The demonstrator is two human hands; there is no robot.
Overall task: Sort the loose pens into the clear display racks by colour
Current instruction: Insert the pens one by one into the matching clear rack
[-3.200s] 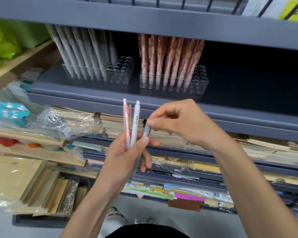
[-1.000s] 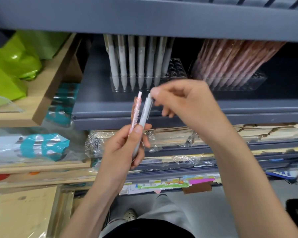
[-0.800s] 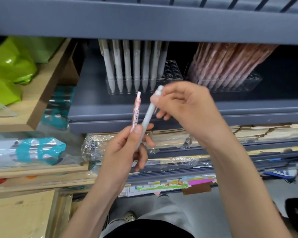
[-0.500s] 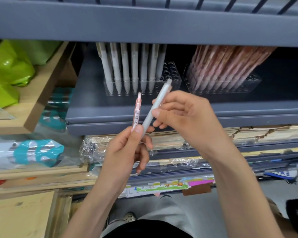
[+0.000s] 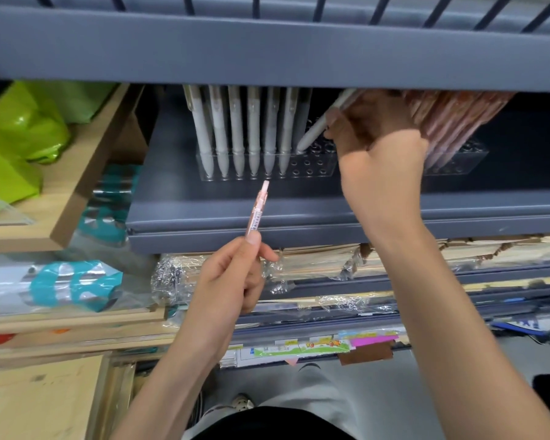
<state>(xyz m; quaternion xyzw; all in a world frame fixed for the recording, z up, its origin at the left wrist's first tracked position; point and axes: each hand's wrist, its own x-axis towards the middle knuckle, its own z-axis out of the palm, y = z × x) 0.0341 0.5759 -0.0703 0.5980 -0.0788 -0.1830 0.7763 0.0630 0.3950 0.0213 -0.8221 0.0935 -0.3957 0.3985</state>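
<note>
At clear rack (image 5: 311, 169) | right hand (image 5: 378, 160) grips white pen (image 5: 311, 133) | left hand (image 5: 229, 281) grips pink pen (image 5: 258, 208)

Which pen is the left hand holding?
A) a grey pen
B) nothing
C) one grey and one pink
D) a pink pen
D: the left hand grips only the pink pen, held upright below the shelf. The grey pen is pinched by the right hand, with its tip at the clear rack.
</note>
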